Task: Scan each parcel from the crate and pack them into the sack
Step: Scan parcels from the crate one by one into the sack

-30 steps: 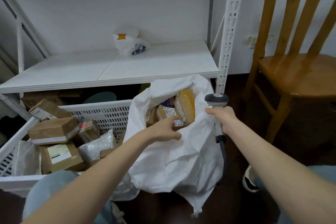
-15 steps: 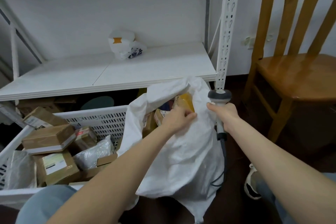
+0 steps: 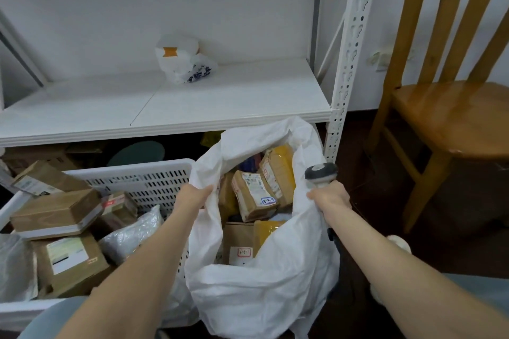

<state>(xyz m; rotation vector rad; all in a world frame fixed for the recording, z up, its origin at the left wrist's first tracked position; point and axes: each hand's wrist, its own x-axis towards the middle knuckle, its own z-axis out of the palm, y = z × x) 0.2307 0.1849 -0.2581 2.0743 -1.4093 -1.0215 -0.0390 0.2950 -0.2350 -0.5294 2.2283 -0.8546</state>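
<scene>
A white sack stands open in the middle, with several brown and yellow parcels inside it. My left hand grips the sack's left rim. My right hand holds the grey barcode scanner upright and also pinches the sack's right rim. Together both hands spread the sack's mouth wide. Left of the sack, a white slotted crate holds several parcels: brown boxes, a labelled box and a silvery padded bag.
A white metal shelf runs behind the crate and sack, with a white plastic bag on it. A wooden chair stands at the right on the dark floor. My knees show at the bottom corners.
My left hand left the parcel inside the sack and moved left to the sack's rim. The mouth of the sack is now pulled wider. My right hand kept the scanner.
</scene>
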